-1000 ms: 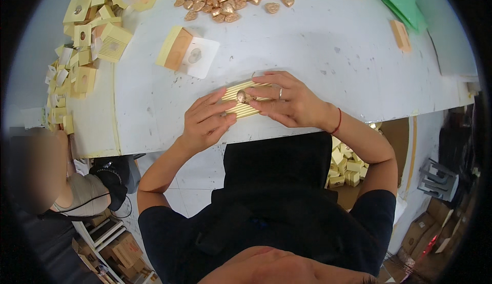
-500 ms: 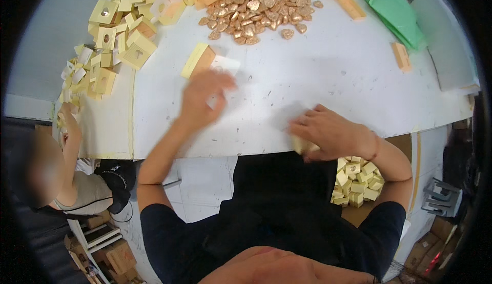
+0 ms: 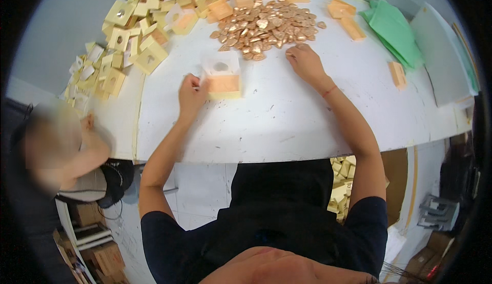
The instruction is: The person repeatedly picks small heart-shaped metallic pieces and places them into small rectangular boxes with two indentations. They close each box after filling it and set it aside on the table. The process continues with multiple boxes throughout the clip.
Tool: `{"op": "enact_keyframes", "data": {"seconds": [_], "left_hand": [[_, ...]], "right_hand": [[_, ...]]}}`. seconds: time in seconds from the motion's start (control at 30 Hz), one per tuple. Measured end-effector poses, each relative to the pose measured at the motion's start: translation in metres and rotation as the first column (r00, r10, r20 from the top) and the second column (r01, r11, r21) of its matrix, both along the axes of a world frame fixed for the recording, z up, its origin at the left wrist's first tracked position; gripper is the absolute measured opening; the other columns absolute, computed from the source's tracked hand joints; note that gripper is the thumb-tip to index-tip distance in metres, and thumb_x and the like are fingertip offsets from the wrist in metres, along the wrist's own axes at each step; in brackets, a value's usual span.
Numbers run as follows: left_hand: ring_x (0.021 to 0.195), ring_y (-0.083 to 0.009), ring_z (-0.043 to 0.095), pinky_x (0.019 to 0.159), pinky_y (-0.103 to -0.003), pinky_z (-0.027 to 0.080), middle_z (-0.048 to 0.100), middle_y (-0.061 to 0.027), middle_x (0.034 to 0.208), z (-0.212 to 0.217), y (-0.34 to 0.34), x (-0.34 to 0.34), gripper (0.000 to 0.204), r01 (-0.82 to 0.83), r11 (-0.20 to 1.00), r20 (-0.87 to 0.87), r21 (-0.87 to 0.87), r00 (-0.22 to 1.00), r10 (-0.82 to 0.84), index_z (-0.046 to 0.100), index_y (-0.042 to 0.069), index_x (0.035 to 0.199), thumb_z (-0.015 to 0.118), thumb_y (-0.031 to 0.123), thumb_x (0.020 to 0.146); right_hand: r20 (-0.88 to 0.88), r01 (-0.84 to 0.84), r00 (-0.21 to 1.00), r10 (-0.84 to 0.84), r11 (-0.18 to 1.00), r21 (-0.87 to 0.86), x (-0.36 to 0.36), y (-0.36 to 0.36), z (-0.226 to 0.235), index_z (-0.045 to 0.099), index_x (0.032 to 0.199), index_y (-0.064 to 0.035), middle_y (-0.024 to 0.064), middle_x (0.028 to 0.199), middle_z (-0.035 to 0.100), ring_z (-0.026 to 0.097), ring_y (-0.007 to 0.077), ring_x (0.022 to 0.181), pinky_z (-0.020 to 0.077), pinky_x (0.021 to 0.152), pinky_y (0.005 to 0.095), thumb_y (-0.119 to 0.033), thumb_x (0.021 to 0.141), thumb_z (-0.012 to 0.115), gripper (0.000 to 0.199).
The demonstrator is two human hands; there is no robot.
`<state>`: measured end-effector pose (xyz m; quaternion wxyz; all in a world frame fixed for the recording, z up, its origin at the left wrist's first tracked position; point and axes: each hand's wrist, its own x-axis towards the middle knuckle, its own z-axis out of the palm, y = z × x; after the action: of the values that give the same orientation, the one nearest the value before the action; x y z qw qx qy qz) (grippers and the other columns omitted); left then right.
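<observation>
A small pale-yellow box [image 3: 233, 95] lies on the white table in front of me. Its peach-coloured panel faces up, and a white flap with a round hole stands open at its far side. My left hand [image 3: 192, 98] is closed at the box's left edge, with the thumb side against it. Farther right, my right hand [image 3: 307, 64] reaches to the front right edge of a pile of gold heart-shaped pieces [image 3: 269, 25]. Its fingers are pinched together; whatever is between them is too small to make out.
Many yellow boxes [image 3: 148, 56] are heaped at the far left. Peach box parts [image 3: 352, 28] and a green sheet [image 3: 392, 33] lie at the far right, near an upright white panel [image 3: 446, 58]. Below the table edge, a carton holds yellow boxes [image 3: 338, 191]. Another person [image 3: 87, 150] works at left.
My right hand has moved from the table's near edge to the gold pile, and the yellow thing by it is gone from view. The box has turned and come nearer, with my left hand beside it.
</observation>
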<state>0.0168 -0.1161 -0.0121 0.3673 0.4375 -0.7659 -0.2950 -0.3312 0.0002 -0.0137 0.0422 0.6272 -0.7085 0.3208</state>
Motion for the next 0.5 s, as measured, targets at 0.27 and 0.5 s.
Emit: {"op": "enact_keyframes", "data": {"seconds": [0.27,0.5], "left_hand": [[0.114,-0.0268,0.056,0.094,-0.035,0.047,0.056,-0.0147,0.121,0.017,0.071,0.036,0.087,0.221,0.968,0.087,-0.117,0.974,-0.211,0.038,0.005,0.130,0.093,0.025,0.065],[0.108,-0.0322,0.056,0.088,-0.040,0.049,0.055,-0.0193,0.113,-0.005,0.070,-0.002,0.090,0.290,0.956,0.017,0.046,0.957,-0.291,0.037,0.002,0.122,0.096,0.027,0.059]], "right_hand": [[0.575,-0.311,0.692,0.437,0.899,-0.309,0.123,0.073,0.075,0.063,0.103,-0.0026,0.0051,0.088,0.069,0.064,0.0099,0.074,0.0515,0.064,0.0246,-0.015,0.093,0.071,0.018],[0.192,-0.470,0.875,0.444,0.875,0.120,0.173,0.010,0.057,0.056,0.095,-0.0025,0.0174,0.081,0.064,0.063,0.0362,0.078,0.0512,0.069,0.0434,-0.010,0.089,0.065,0.013]]}}
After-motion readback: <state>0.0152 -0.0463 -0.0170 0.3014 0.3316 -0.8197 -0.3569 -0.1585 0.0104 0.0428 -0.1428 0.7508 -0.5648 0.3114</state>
